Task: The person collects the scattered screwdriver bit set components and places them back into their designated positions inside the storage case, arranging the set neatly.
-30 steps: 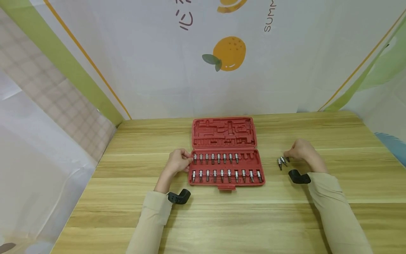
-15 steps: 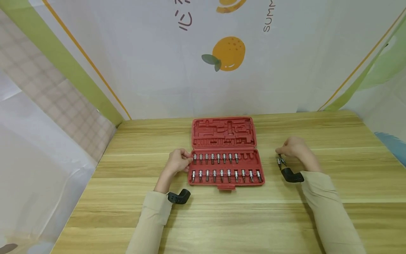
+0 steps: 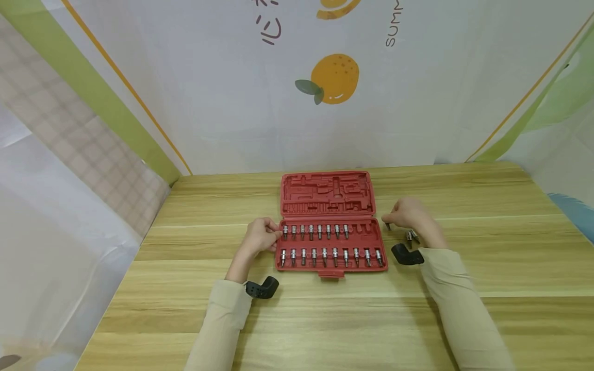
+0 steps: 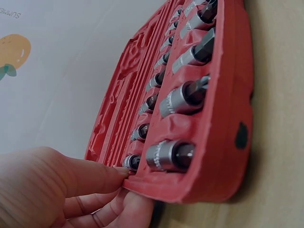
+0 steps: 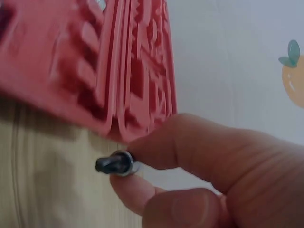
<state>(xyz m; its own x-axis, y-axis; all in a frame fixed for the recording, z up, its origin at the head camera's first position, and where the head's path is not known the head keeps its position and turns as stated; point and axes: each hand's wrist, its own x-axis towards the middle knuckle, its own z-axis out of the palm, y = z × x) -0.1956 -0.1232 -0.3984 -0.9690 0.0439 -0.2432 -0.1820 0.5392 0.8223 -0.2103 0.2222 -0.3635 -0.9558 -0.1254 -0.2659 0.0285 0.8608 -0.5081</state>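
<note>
A red plastic case (image 3: 364, 242) lies unfolded on the wooden table. My left hand (image 3: 261, 236) holds its left edge, the thumb on top and the fingers curled below the rim in the left wrist view. Chrome bit sockets with dark tips fill a front row (image 3: 335, 256) and most of a back row (image 3: 319, 231). Just right of the case, my right hand (image 3: 410, 214) pinches a single bit socket (image 5: 122, 164) between thumb and index finger. Its dark tip points away from the fingers. Bare moulded slots (image 3: 366, 228) show at the back row's right end.
Two loose bit sockets (image 3: 410, 236) lie on the table (image 3: 352, 324) beneath the right hand. The case's lid (image 3: 327, 193) leans back, behind the tray. A white printed cloth (image 3: 232, 103) hangs along the table's far edge. Each wrist wears a black camera mount (image 3: 263, 287).
My right hand has picked up one bit socket from the loose ones and carried it left toward the case. The left hand has stayed at the case's left edge.
</note>
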